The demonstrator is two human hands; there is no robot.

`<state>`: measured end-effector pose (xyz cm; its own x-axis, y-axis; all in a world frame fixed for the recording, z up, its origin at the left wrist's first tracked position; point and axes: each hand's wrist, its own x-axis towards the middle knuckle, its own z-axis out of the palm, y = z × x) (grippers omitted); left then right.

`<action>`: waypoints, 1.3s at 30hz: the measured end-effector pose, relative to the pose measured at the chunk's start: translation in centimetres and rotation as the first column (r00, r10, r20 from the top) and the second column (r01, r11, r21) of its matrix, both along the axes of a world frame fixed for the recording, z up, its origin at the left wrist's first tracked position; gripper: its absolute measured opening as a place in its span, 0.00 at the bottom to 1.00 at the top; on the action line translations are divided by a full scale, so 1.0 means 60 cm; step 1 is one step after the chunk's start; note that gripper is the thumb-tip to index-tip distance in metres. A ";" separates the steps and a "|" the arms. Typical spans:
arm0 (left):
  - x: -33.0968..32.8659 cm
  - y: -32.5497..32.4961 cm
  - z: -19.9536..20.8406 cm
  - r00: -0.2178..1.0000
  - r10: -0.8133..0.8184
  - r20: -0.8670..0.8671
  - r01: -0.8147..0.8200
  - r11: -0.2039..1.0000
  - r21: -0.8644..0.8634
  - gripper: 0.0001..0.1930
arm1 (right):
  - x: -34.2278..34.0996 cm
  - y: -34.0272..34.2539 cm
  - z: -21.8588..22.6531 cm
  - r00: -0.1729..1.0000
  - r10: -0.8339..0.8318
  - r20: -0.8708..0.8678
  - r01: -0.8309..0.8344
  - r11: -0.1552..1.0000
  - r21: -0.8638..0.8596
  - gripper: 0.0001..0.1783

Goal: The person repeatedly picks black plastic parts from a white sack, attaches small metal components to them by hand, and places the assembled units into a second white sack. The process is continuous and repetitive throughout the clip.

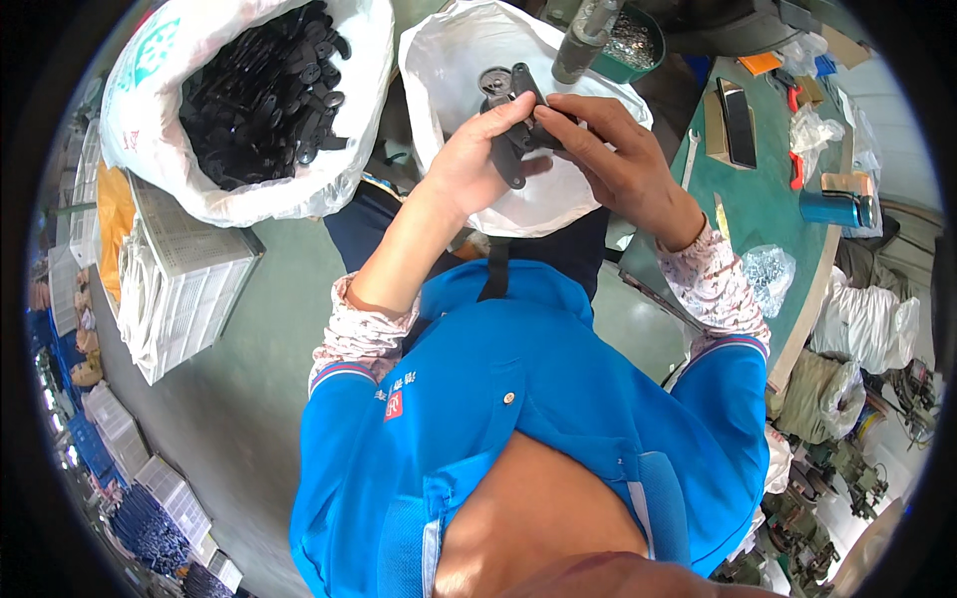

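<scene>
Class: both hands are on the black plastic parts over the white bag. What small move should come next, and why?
Probably press the two flat black plastic parts together. The left hand grips them from below while the right hand pinches the upper end, so they look held together but perhaps not yet seated, right above the open white bag.

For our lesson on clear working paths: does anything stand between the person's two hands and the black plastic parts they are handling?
Nothing visible does. The left hand and the right hand already grip the black plastic parts directly, fingers closed on them, above the open white bag. The sack of black parts lies off to the left, apart from the hands.
</scene>
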<state>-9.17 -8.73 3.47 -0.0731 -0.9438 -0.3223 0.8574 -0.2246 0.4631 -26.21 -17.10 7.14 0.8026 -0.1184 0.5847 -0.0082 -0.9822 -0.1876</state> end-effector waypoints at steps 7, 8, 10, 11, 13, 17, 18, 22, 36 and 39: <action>0.014 0.008 -0.002 0.952 -0.056 0.302 0.110 0.980 -0.165 0.20 | 0.022 -0.056 0.148 0.870 -0.493 -0.025 0.263 0.422 0.868 0.17; 0.013 0.007 -0.006 0.950 -0.044 0.310 0.100 0.981 -0.167 0.18 | 0.030 -0.067 0.153 0.899 -0.429 0.092 0.115 0.434 0.894 0.15; 0.012 0.006 -0.012 0.945 -0.017 0.328 0.077 0.983 -0.170 0.15 | 0.041 -0.092 0.149 0.911 -0.389 0.136 0.049 0.429 0.902 0.13; 0.011 0.003 -0.012 0.936 -0.045 0.348 0.118 0.975 -0.191 0.15 | 0.042 -0.106 0.151 0.925 -0.369 0.092 0.060 0.382 0.922 0.12; 0.009 -0.002 -0.010 0.916 -0.098 0.389 0.200 0.952 -0.231 0.13 | 0.042 -0.130 0.157 0.947 -0.321 0.007 0.090 0.285 0.954 0.11; -0.004 0.004 0.000 0.939 -0.086 0.333 0.169 0.959 -0.228 0.13 | 0.056 -0.140 0.143 0.946 -0.324 -0.024 0.049 0.070 0.996 0.13; -0.002 0.006 -0.002 0.936 -0.091 0.341 0.165 0.966 -0.196 0.13 | 0.054 -0.145 0.125 0.963 -0.270 -0.020 0.026 0.018 0.999 0.15; 0.003 0.007 -0.008 0.907 -0.142 0.396 0.212 0.967 -0.138 0.13 | 0.017 -0.095 0.060 0.955 -0.284 -0.088 0.136 0.154 0.979 0.15; -0.021 -0.008 -0.010 0.817 -0.204 0.539 0.276 0.960 -0.054 0.09 | 0.010 0.001 0.028 0.976 -0.091 -0.197 0.173 0.875 0.453 0.13; -0.028 -0.008 -0.006 0.789 -0.230 0.569 0.297 0.955 -0.025 0.09 | 0.005 0.008 -0.009 0.981 -0.122 -0.151 0.187 0.805 0.563 0.11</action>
<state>-10.85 -9.21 3.11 -0.1645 -0.9450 -0.2827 0.3610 -0.3244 0.8743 -25.91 -16.61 6.59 0.7961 -0.5324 0.2878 -0.2012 -0.6813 -0.7038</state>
